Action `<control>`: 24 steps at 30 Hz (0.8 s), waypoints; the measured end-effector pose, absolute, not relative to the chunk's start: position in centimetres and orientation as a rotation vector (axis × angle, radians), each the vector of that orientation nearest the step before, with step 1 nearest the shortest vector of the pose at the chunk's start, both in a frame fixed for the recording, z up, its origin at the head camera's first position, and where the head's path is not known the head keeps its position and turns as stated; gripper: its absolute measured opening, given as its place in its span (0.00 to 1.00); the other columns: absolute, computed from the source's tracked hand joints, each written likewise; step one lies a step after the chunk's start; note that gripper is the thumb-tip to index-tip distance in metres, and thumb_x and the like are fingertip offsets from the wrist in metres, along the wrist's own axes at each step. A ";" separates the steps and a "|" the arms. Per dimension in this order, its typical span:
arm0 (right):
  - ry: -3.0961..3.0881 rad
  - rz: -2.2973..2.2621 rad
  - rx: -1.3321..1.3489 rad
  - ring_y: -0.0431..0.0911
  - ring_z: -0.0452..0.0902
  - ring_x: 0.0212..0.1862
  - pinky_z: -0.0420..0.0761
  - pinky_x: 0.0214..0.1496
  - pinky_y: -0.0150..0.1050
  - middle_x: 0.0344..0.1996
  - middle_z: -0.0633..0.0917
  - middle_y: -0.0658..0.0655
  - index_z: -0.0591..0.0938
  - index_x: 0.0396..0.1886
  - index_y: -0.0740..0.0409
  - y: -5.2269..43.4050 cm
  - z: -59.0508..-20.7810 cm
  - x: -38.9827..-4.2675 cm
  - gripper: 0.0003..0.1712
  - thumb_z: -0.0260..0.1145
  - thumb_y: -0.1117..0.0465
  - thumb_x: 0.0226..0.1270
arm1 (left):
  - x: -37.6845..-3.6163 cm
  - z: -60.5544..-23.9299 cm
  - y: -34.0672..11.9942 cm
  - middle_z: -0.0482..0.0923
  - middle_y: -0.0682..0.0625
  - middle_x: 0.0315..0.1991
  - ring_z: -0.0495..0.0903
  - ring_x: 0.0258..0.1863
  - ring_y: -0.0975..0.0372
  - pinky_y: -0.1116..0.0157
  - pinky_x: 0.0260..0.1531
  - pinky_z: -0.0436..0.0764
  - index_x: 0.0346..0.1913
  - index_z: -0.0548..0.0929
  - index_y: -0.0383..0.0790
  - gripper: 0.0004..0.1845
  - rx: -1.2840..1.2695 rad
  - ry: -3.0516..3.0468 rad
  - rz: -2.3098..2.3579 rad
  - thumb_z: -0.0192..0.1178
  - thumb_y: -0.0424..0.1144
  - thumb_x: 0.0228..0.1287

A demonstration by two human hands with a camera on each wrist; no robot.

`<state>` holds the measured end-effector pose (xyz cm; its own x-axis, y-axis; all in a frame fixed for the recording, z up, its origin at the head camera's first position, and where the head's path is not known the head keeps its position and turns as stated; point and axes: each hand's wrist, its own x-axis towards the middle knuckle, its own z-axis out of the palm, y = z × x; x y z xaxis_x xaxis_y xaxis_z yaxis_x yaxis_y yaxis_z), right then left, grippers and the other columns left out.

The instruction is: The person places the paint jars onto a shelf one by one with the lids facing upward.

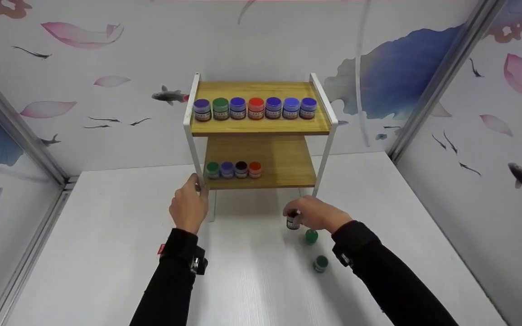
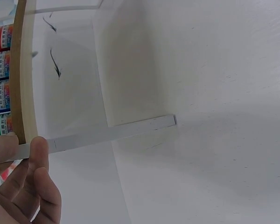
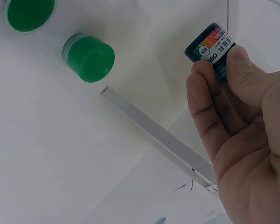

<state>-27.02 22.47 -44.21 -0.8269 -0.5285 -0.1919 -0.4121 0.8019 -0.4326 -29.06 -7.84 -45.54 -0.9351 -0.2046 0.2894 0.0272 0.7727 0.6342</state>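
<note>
My left hand (image 1: pixel 189 206) grips the front left leg of a two-tier shelf (image 1: pixel 283 151), at the height of the lower board. In the left wrist view, thumb and fingers close around that white leg (image 2: pixel 116 133) next to the board's edge. With thumb and fingertips, my right hand (image 1: pixel 317 213) pinches a small dark paint jar (image 1: pixel 293 222), held below the lower board near the right leg. The jar's colourful label (image 3: pixel 217 46) shows in the right wrist view; the fingers hide its lid end. Two green-lidded jars, one nearer the shelf (image 1: pixel 311 236) and one behind it (image 1: pixel 320 263), are on the white table.
Several paint jars with blue, green and red lids (image 1: pixel 256 108) line the upper board. On the lower board, a short row of jars (image 1: pixel 241 169) fills the left part, with bare wood to its right. Patterned white walls (image 1: pixel 261 45) enclose the table (image 1: pixel 120 244) at the back and sides.
</note>
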 end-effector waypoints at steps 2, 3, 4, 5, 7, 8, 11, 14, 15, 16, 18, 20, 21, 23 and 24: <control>2.693 -0.537 -0.726 0.46 0.81 0.46 0.81 0.55 0.47 0.46 0.87 0.55 0.84 0.51 0.57 22.4 -43.9 -27.1 0.16 0.62 0.72 0.65 | -29.0 -45.5 -7.8 0.87 0.43 0.41 0.82 0.26 0.52 0.60 0.19 0.72 0.46 0.80 0.41 0.09 0.140 -2.628 -0.944 0.59 0.41 0.69; 2.698 -0.531 -0.733 0.46 0.81 0.46 0.81 0.55 0.47 0.46 0.87 0.56 0.84 0.50 0.57 22.4 -43.8 -27.1 0.16 0.62 0.72 0.66 | -29.0 -45.5 -7.8 0.87 0.43 0.41 0.82 0.26 0.53 0.60 0.19 0.72 0.46 0.80 0.41 0.09 0.144 -2.629 -0.945 0.59 0.42 0.69; 2.702 -0.526 -0.732 0.46 0.81 0.46 0.81 0.55 0.47 0.46 0.87 0.56 0.84 0.51 0.57 22.4 -43.6 -27.2 0.16 0.62 0.72 0.66 | -29.0 -45.5 -7.8 0.87 0.43 0.41 0.82 0.26 0.53 0.60 0.19 0.72 0.46 0.80 0.41 0.09 0.145 -2.628 -0.947 0.59 0.42 0.69; 2.704 -0.524 -0.720 0.46 0.81 0.47 0.81 0.56 0.47 0.47 0.87 0.55 0.84 0.51 0.57 22.4 -43.4 -27.2 0.16 0.62 0.72 0.66 | -29.0 -45.4 -7.8 0.87 0.43 0.41 0.82 0.26 0.53 0.60 0.19 0.71 0.46 0.80 0.41 0.09 0.147 -2.626 -0.952 0.59 0.42 0.69; 2.706 -0.519 -0.688 0.46 0.81 0.47 0.80 0.56 0.47 0.47 0.87 0.55 0.84 0.51 0.56 22.3 -43.0 -27.3 0.16 0.61 0.72 0.67 | -28.9 -45.4 -7.8 0.87 0.43 0.41 0.81 0.26 0.53 0.60 0.19 0.71 0.45 0.80 0.41 0.09 0.144 -2.620 -0.957 0.59 0.42 0.69; 2.706 -0.519 -0.676 0.46 0.80 0.47 0.80 0.56 0.47 0.47 0.86 0.55 0.84 0.51 0.56 22.3 -42.8 -27.3 0.16 0.61 0.72 0.67 | -28.9 -45.4 -7.8 0.87 0.43 0.41 0.81 0.25 0.53 0.60 0.19 0.71 0.45 0.80 0.41 0.09 0.146 -2.620 -0.958 0.59 0.42 0.69; 2.703 -0.512 -0.620 0.45 0.79 0.47 0.80 0.57 0.47 0.46 0.86 0.53 0.84 0.51 0.54 22.1 -42.3 -27.5 0.16 0.61 0.71 0.67 | -29.0 -45.4 -7.8 0.87 0.43 0.40 0.82 0.26 0.52 0.59 0.19 0.72 0.44 0.79 0.41 0.09 0.142 -2.617 -0.960 0.59 0.42 0.69; 2.703 -0.508 -0.572 0.44 0.78 0.46 0.80 0.56 0.47 0.46 0.85 0.52 0.84 0.52 0.51 22.0 -41.7 -27.6 0.16 0.61 0.69 0.68 | -29.0 -45.5 -7.8 0.87 0.43 0.40 0.83 0.27 0.52 0.59 0.19 0.72 0.43 0.79 0.41 0.08 0.142 -2.621 -0.952 0.59 0.42 0.68; 2.707 -0.504 -0.568 0.44 0.78 0.45 0.80 0.56 0.46 0.45 0.85 0.51 0.84 0.52 0.51 22.0 -41.5 -27.7 0.16 0.61 0.68 0.68 | -29.1 -45.5 -7.9 0.87 0.44 0.40 0.83 0.27 0.52 0.59 0.19 0.72 0.43 0.79 0.42 0.08 0.141 -2.622 -0.949 0.59 0.42 0.68; 2.712 -0.501 -0.570 0.44 0.78 0.45 0.80 0.56 0.46 0.45 0.85 0.51 0.84 0.52 0.51 21.9 -41.3 -27.8 0.16 0.61 0.68 0.68 | -29.1 -45.5 -7.9 0.87 0.44 0.40 0.83 0.28 0.51 0.59 0.19 0.72 0.43 0.79 0.42 0.08 0.143 -2.623 -0.946 0.59 0.42 0.68; 2.724 -0.497 -0.593 0.44 0.78 0.46 0.80 0.56 0.45 0.46 0.85 0.52 0.84 0.52 0.51 21.8 -40.9 -27.9 0.15 0.61 0.67 0.69 | -29.1 -45.5 -7.9 0.87 0.44 0.40 0.84 0.28 0.51 0.59 0.20 0.73 0.43 0.79 0.42 0.08 0.145 -2.625 -0.946 0.59 0.42 0.68; 2.741 -0.484 -0.626 0.44 0.78 0.46 0.80 0.56 0.45 0.46 0.85 0.52 0.84 0.52 0.51 21.7 -40.4 -28.1 0.15 0.61 0.68 0.68 | -29.1 -45.5 -7.9 0.87 0.44 0.40 0.84 0.28 0.51 0.58 0.20 0.73 0.44 0.79 0.42 0.08 0.141 -2.623 -0.950 0.59 0.42 0.68; 2.749 -0.474 -0.636 0.45 0.77 0.46 0.80 0.56 0.45 0.46 0.85 0.53 0.84 0.52 0.51 21.7 -40.1 -28.1 0.15 0.62 0.68 0.68 | -29.1 -45.5 -7.9 0.87 0.43 0.40 0.84 0.28 0.51 0.58 0.20 0.74 0.44 0.80 0.41 0.08 0.137 -2.620 -0.955 0.59 0.42 0.68; 2.761 -0.462 -0.640 0.46 0.77 0.46 0.79 0.55 0.46 0.46 0.85 0.53 0.84 0.52 0.52 21.5 -39.6 -28.3 0.16 0.62 0.68 0.68 | -29.1 -45.5 -7.9 0.87 0.43 0.40 0.84 0.28 0.50 0.57 0.20 0.75 0.44 0.80 0.41 0.09 0.129 -2.614 -0.960 0.59 0.41 0.68; 2.767 -0.455 -0.631 0.47 0.76 0.46 0.79 0.55 0.46 0.46 0.85 0.54 0.84 0.52 0.51 21.4 -39.4 -28.3 0.16 0.62 0.68 0.68 | -29.1 -45.5 -7.9 0.87 0.43 0.40 0.84 0.28 0.51 0.57 0.20 0.75 0.45 0.80 0.41 0.09 0.128 -2.612 -0.959 0.59 0.41 0.68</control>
<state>-28.33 21.38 -39.37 -0.8699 -0.4568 -0.1859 -0.3732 0.8562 -0.3573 -29.06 -7.88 -45.47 -0.9333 -0.2032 0.2960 0.0366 0.7662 0.6416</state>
